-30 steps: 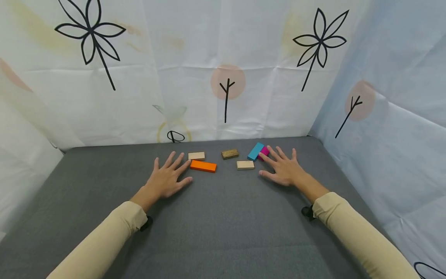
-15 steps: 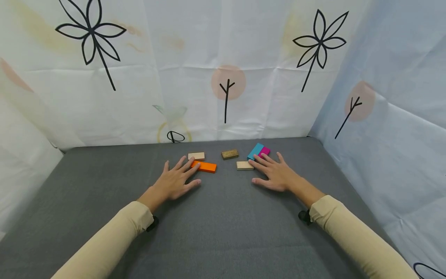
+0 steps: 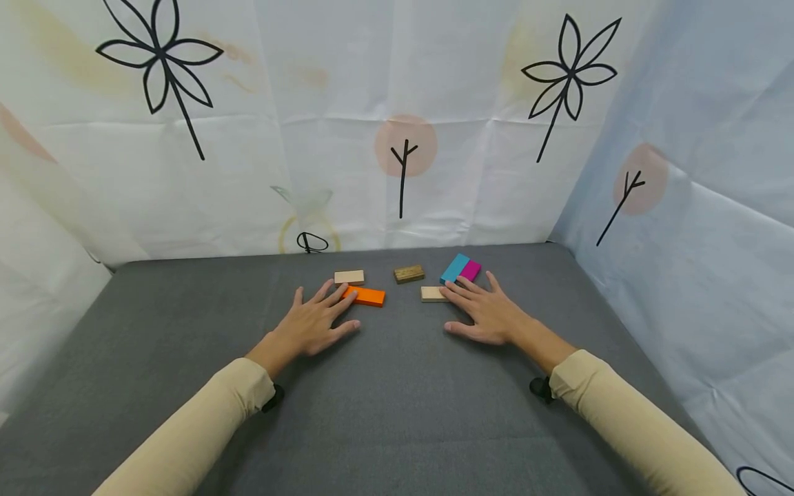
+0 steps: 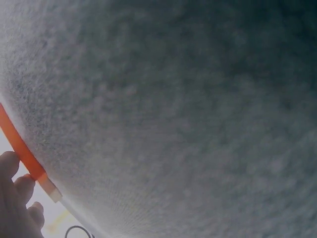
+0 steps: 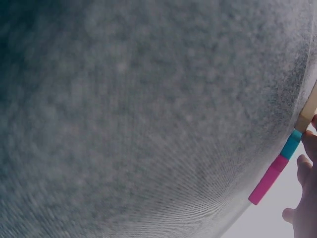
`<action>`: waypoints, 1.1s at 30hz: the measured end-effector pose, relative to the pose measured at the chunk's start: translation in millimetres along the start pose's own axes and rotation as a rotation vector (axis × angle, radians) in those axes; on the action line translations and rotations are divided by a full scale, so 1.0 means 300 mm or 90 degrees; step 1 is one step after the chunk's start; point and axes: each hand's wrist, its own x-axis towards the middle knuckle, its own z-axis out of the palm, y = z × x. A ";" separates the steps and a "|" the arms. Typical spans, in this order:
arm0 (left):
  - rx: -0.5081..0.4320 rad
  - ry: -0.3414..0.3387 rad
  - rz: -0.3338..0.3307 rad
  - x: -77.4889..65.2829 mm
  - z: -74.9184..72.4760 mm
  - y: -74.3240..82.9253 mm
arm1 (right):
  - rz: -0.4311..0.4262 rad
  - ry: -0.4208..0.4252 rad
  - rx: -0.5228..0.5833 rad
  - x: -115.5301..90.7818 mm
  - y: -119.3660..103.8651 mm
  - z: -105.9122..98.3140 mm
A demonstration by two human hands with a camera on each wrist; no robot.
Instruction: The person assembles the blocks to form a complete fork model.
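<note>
My left hand (image 3: 310, 324), fingers spread, reaches over the left end of an orange block (image 3: 370, 297). Just behind that lies a pale wooden block (image 3: 349, 277). My right hand (image 3: 485, 314) is spread too, its fingertips overlapping the right end of a second pale block (image 3: 432, 294) in the head view. Beyond those fingertips a blue block (image 3: 455, 267) and a magenta block (image 3: 470, 270) lie side by side at a slant. A brown wood-grain block (image 3: 409, 274) lies between the two groups. Fingers (image 4: 24, 187) show beside the orange block in the left wrist view. Neither hand grips anything.
The blocks lie toward the back of a grey cloth-covered table (image 3: 397, 413). White printed fabric (image 3: 347, 83) hangs along the back edge, and a bluish fabric side (image 3: 713, 227) stands at the right. Both wrists carry a dark strapped device.
My left hand has moved right, over the orange block's end. My right hand has drawn left and toward me, off the magenta block to the pale block. The blocks have stayed in place.
</note>
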 end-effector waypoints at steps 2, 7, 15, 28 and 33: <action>-0.002 0.000 0.001 0.001 -0.001 0.001 | -0.002 0.001 0.000 -0.001 -0.001 -0.001; -0.003 0.005 0.004 0.001 -0.003 0.005 | -0.002 -0.002 0.011 -0.005 -0.008 -0.006; -0.001 0.000 0.005 0.000 0.004 0.014 | -0.011 -0.004 0.034 -0.015 -0.020 -0.001; -0.006 0.004 0.042 0.005 -0.002 0.048 | -0.024 0.006 0.034 -0.030 -0.041 -0.003; -0.012 0.005 0.058 0.008 -0.007 0.063 | -0.043 0.019 0.024 -0.036 -0.057 -0.004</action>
